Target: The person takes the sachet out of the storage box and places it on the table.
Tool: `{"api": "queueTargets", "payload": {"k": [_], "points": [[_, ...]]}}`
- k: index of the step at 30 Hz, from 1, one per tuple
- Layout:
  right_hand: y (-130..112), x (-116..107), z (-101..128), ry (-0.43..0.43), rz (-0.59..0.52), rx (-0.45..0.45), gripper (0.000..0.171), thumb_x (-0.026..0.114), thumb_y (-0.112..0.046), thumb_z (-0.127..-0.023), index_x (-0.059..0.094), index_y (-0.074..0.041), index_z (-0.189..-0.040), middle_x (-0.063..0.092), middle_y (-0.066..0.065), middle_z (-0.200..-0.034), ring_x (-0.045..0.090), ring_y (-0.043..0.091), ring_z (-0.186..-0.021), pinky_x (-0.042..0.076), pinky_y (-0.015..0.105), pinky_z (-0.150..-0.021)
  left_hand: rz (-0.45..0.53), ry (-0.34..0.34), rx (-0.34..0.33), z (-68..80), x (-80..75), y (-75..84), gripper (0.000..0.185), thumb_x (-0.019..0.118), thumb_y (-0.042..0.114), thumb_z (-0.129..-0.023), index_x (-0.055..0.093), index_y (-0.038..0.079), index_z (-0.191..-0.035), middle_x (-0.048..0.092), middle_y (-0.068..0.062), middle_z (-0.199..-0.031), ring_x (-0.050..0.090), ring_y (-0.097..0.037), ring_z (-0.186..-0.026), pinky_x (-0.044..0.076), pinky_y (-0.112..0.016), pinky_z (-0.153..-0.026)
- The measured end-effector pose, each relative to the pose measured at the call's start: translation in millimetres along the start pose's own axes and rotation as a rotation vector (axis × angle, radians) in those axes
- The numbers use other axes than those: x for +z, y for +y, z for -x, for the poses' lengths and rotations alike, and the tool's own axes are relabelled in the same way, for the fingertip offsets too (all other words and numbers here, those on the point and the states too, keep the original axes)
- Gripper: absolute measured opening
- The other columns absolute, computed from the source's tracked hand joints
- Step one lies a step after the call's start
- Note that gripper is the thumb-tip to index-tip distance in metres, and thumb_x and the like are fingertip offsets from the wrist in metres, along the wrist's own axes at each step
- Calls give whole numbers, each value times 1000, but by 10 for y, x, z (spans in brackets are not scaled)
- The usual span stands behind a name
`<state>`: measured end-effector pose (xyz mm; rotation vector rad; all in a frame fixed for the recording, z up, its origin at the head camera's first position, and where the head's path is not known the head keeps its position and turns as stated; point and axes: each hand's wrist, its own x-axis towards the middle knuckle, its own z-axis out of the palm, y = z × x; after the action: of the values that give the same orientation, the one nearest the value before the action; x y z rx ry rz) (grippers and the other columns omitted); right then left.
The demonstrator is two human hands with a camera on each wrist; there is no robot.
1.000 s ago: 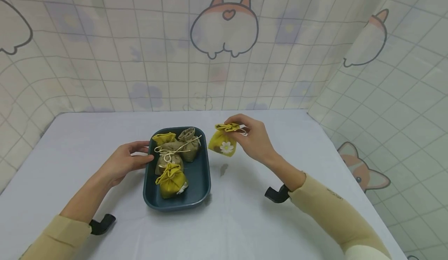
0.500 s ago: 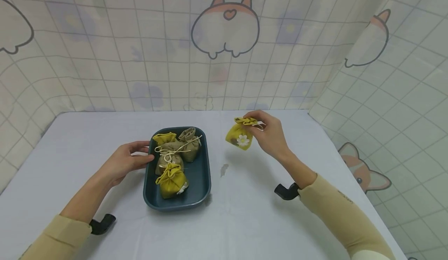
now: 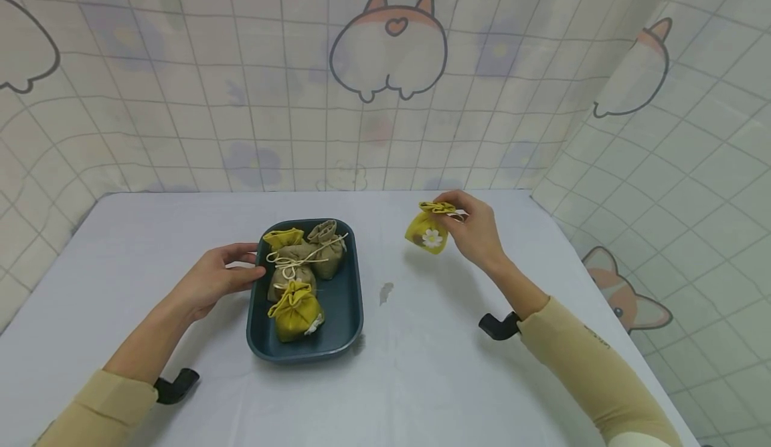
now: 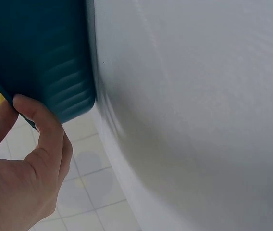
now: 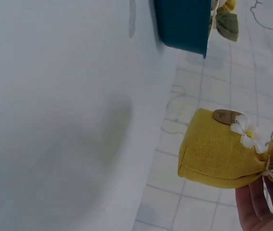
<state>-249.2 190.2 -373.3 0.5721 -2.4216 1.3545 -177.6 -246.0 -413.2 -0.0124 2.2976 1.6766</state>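
Corgi-print tiles wall off the back and right side, and a white table (image 3: 421, 380) fills my view below them. My right hand (image 3: 476, 233) pinches the gathered neck of a yellow pouch (image 3: 429, 233), which hangs clear of the table, well to the right of the dark blue tray (image 3: 346, 300). My left hand (image 3: 213, 280) rests at the tray's left rim, thumb and fingers curled against the edge — the left wrist view shows the thumb (image 4: 43, 127) pressed to the tray's outer wall.

Four more pouches sit in the tray: two yellow, two tan, with a cream cord (image 3: 301, 259) trailing across them.

As I judge it, the step in hand is carrying the pouch out to the side and setting it down. To do that well I would keep the pinch on the neck, lower until the flat base meets the table, then let go, so it stands rather than rolls.

Its long axis runs from neck to base, tilted — neck up toward my fingers, base down and to the left. The white flower (image 5: 246, 132) faces me.
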Motion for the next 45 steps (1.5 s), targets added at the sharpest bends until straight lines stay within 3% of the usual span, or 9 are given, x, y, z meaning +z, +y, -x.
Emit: {"api": "queueTargets", "payload": {"k": [4,13,23,33,45], "points": [[96,-4,-9,10,11,17,17,76,-6,-94,72,-6,-110,71,7,-114,65,20,-106,56,25,-81,4,1,0,3,3,6,70,69,12,-100,31,-7,-156,41,-28,-142,60,-25,-111,58,-31,-90],[263,5,6,-5,45,89,17,75,-6,-94,71,-4,-110,71,10,-113,65,24,-108,58,41,-87,0,7,-1,11,14,11,71,69,11,-100,30,-8,-156,41,-29,-142,60,-28,-114,58,-32,-90],[461,55,61,-41,91,166,17,75,-8,-95,70,-4,-111,70,11,-115,63,27,-112,57,43,-91,8,4,2,8,21,1,71,69,11,-100,30,-8,-156,41,-29,-142,61,-28,-112,58,-31,-89],[507,76,87,-50,120,159,22,76,-9,-94,68,-4,-114,69,12,-116,63,27,-112,57,43,-90,10,9,-1,6,20,5,73,70,12,-99,30,-7,-157,42,-27,-140,62,-24,-106,58,-29,-88],[405,28,63,-61,106,99,44,83,-8,-88,62,-1,-126,65,14,-125,59,26,-117,53,43,-97,-4,15,7,2,21,-4,72,70,13,-99,31,-8,-156,42,-28,-139,63,-22,-104,58,-29,-87]]}}
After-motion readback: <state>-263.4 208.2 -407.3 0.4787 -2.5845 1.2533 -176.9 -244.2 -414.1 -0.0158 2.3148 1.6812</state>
